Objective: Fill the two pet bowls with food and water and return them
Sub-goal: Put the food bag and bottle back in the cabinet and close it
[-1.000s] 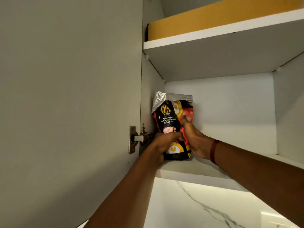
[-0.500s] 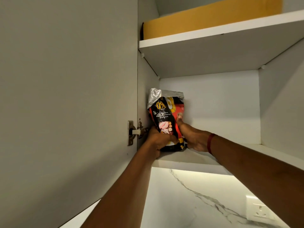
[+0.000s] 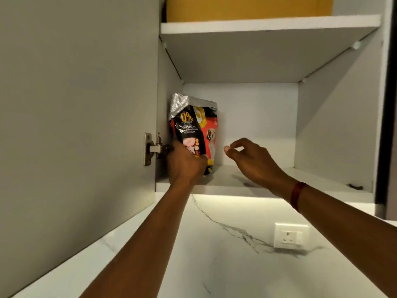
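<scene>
A crinkled foil pet food bag [image 3: 194, 134] stands at the left end of the lower cabinet shelf [image 3: 279, 187], its silver top folded over. The left hand [image 3: 185, 163] grips its base; the right hand [image 3: 250, 160], clasped to the bag a moment ago, has let go and now hangs loosely curled and empty just right of it. One-handed, the soft pouch may sag. A yellow box [image 3: 247, 6] sits on the shelf above the bag.

opened black-red food bag [image 3: 194, 134] upright, lower shelf [image 3: 236, 181]
</scene>
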